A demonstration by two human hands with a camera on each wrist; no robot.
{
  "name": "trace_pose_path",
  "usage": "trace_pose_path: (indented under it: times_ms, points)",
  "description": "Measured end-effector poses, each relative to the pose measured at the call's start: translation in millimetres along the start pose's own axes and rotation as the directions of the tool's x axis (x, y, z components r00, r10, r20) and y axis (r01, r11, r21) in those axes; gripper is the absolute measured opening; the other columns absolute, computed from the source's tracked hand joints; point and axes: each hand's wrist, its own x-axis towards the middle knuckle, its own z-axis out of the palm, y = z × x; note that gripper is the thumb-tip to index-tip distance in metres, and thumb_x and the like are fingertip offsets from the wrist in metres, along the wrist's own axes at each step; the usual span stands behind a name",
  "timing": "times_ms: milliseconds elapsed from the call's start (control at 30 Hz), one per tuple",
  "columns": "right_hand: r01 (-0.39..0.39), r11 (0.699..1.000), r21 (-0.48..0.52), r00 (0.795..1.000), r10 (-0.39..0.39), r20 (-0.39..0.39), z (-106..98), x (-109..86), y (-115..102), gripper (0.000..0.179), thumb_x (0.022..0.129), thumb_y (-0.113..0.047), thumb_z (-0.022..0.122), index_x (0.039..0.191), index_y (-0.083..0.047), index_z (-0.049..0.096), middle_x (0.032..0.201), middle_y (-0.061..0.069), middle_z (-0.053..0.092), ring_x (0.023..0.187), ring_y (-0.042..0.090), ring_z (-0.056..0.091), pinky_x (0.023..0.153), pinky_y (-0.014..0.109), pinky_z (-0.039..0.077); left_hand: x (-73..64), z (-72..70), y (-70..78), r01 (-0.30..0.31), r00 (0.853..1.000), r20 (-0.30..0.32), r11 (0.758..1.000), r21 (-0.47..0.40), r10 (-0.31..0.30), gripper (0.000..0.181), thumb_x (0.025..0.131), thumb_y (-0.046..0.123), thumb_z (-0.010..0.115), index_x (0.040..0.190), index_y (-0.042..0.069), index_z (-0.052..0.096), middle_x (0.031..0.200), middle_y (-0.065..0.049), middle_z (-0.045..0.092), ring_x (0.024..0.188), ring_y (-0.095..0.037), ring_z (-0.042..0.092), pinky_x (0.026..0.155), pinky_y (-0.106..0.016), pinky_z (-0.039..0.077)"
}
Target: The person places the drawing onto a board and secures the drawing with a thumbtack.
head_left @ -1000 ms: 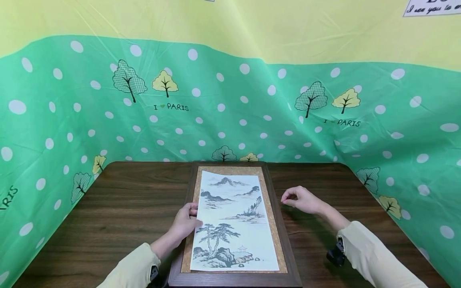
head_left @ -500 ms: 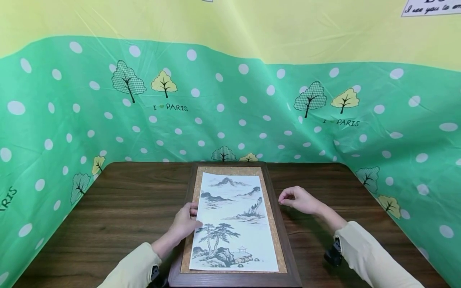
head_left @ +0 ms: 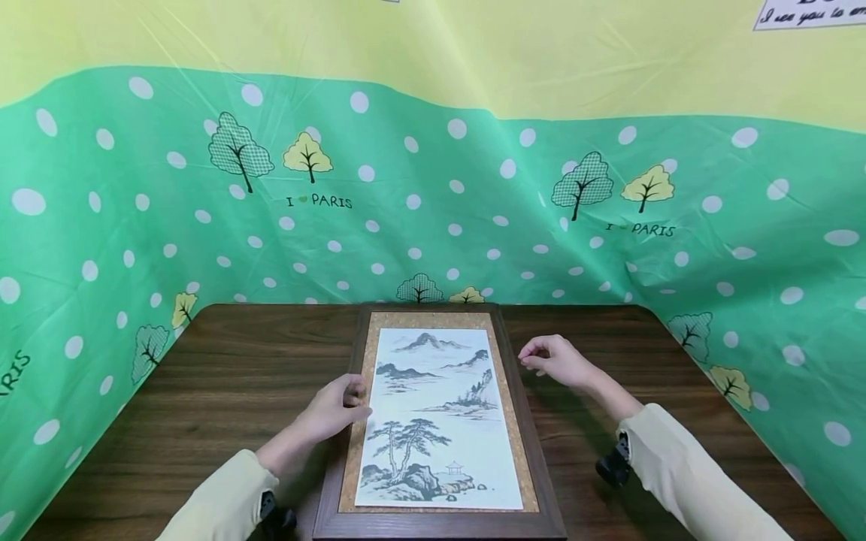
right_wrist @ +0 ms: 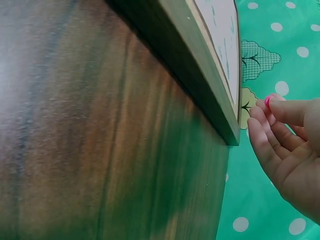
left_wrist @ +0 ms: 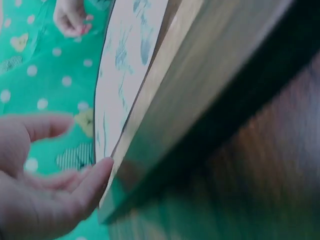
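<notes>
I see the left hand (head_left: 331, 409), fingers apart, left of white landscape-printed paper (head_left: 440, 421) on the brown-framed corkboard (head_left: 440, 524). Right of it, the right hand (head_left: 560, 362) pinches a tiny pink object (right_wrist: 270, 101).

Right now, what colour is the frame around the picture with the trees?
Dark brown. The frame shows best in the head view.

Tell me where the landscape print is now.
In the head view, the landscape print lies on the framed corkboard, lower centre, between the left hand and right hand.
</notes>
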Motion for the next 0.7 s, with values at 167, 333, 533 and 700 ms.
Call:
trace_pose_path:
  times_ms: [167,333,533,700]
  points:
    - [-0.025,0.999,0.032,1.000,0.025,-0.003,-1.3,4.6,0.9,0.014,0.088,-0.001,0.055,0.093,0.011,0.060,0.089,0.024,0.060,0.080,0.027,0.060,0.063,0.030,0.053,3.1,-20.4,-10.5,-0.053,0.996,0.079,0.998,0.026,0.050,0.057,0.082,0.012,0.065,0.131,-0.006,0.040,0.130,-0.021,0.045,0.119,-0.037,0.040,0.094,-0.050,0.035]
    - [-0.020,0.998,0.065,1.000,0.020,0.000,3.0,9.4,0.5,0.015,0.088,-0.001,0.055,0.093,0.012,0.060,0.089,0.023,0.061,0.080,0.025,0.060,0.064,0.032,0.053,6.3,-36.0,-24.7,-0.155,0.985,0.101,0.967,0.200,0.137,0.063,0.079,0.019,0.071,0.129,-0.006,0.043,0.130,-0.022,0.044,0.121,-0.038,0.039,0.095,-0.052,0.034]
    - [-0.017,0.990,0.137,1.000,0.016,0.013,11.8,21.5,-0.1,0.017,0.088,0.000,0.054,0.095,0.015,0.058,0.090,0.027,0.059,0.083,0.034,0.060,0.067,0.036,0.053,10.2,-43.5,-39.4,-0.173,0.981,0.133,0.941,0.289,0.140,0.069,0.072,0.022,0.076,0.126,-0.008,0.045,0.125,-0.023,0.047,0.116,-0.039,0.043,0.091,-0.050,0.038]
    - [-0.009,0.986,0.166,1.000,0.004,0.029,19.5,34.2,-3.1,0.018,0.088,0.002,0.054,0.098,0.016,0.058,0.090,0.029,0.059,0.083,0.036,0.060,0.068,0.039,0.053,11.3,-44.7,-42.6,-0.173,0.979,0.152,0.940,0.293,0.133,0.070,0.069,0.019,0.078,0.124,-0.010,0.046,0.122,-0.024,0.048,0.112,-0.039,0.045,0.090,-0.049,0.039]
